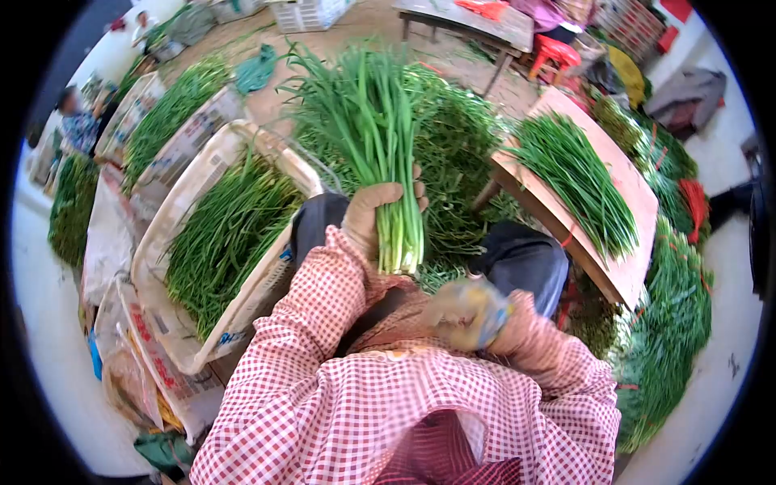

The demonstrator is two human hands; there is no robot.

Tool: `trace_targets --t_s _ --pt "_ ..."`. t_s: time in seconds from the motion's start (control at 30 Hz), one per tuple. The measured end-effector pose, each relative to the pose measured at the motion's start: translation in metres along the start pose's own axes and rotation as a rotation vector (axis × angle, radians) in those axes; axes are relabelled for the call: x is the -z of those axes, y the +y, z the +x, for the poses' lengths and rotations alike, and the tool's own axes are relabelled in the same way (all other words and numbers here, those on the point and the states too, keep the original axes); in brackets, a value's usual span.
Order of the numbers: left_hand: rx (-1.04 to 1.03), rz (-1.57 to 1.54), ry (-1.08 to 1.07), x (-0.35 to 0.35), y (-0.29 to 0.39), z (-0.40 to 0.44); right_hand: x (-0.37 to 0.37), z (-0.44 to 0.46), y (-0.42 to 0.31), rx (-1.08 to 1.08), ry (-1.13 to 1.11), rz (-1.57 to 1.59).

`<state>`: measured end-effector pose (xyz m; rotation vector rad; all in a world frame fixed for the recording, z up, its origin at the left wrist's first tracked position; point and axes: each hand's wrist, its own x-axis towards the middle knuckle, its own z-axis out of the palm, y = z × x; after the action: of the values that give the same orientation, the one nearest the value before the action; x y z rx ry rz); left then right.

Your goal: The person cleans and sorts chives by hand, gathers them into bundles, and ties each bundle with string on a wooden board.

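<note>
The left grip (370, 214) is closed around a bunch of long-leaved, chive-like greens (356, 121), with the thumb across the near side of the stalks and fingertips showing at the far edge. Above this grip the leaves fan outward, away from the body; below it the pale stalk ends hang close together, over the gap between the knees. The right grip (471, 314) is below and to the right of the left one, near the checked shirt (420, 388) and apart from the bunch. It is blurred, with patches of yellow and blue about it, so I cannot tell how far open it is or whether it has hold of anything. Left of the left grip, a white plastic crate (155, 267) holds loose greens (230, 242), their blades lying roughly lengthwise. Just beyond the left grip, partly behind the bunch, is a broad heap of greens (461, 162). To the right of both grips stands a low wooden tabletop (626, 174) bearing a flat pile of greens (578, 182). Farther right, past the tabletop, bundles with red ties (663, 323) lie stacked along the white wall. Well beyond the grips stands a red stool (554, 55).
</note>
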<state>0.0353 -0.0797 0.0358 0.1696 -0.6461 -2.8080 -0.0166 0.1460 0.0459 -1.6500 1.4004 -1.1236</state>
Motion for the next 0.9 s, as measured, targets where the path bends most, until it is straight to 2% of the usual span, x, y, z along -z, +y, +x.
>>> trace_targets --t_s 0.03,0.1,0.17,0.23,0.27,0.33,0.37,0.43,0.5,0.53,0.6,0.67,0.73,0.83,0.87,0.9 --pt "0.031 0.051 -0.010 0.000 -0.005 0.000 0.025 -0.011 0.000 -0.128 0.143 0.080" --pt "0.076 0.209 -0.057 -0.005 -0.017 0.004 0.062 -0.039 0.015 -0.568 0.308 0.104" --pt "0.125 0.429 -0.142 -0.001 -0.033 0.017 0.085 -0.041 0.036 -0.524 0.489 0.306" --pt "0.121 0.472 -0.182 -0.021 -0.053 0.029 0.107 -0.025 0.048 -0.406 0.560 0.441" --pt "0.046 0.528 -0.242 -0.033 -0.064 0.040 0.120 -0.006 0.058 -0.136 0.492 0.440" --pt "-0.112 0.667 -0.427 -0.046 -0.083 0.075 0.148 0.003 0.064 -0.163 0.577 0.443" --pt "-0.292 0.818 -0.540 -0.046 -0.093 0.103 0.162 0.006 0.062 -0.193 0.655 0.442" --pt "-0.315 1.118 -0.442 -0.082 -0.093 0.132 0.195 0.006 0.057 -0.244 0.790 0.428" --pt "-0.254 1.151 -0.476 -0.102 -0.094 0.169 0.225 0.003 0.054 -0.273 0.865 0.388" --pt "-0.030 1.007 -0.602 -0.115 -0.093 0.190 0.239 0.002 0.054 -0.290 0.887 0.375" --pt "-0.183 1.315 -0.762 -0.093 -0.113 0.242 0.259 -0.001 0.056 -0.333 0.920 0.349" --pt "-0.056 1.215 -0.843 -0.081 -0.126 0.266 0.270 -0.002 0.062 -0.378 0.937 0.331" --pt "0.272 0.833 -0.523 -0.052 -0.148 0.300 0.278 0.002 0.069 -0.398 0.930 0.325" --pt "0.239 0.669 -0.469 -0.046 -0.153 0.316 0.284 0.013 0.071 -0.424 0.910 0.292" --pt "0.021 1.324 -0.575 -0.083 -0.121 0.283 0.285 0.019 0.072 -0.442 0.896 0.276" --pt "0.154 0.964 -0.534 -0.096 -0.106 0.265 0.287 0.026 0.070 -0.455 0.879 0.254"
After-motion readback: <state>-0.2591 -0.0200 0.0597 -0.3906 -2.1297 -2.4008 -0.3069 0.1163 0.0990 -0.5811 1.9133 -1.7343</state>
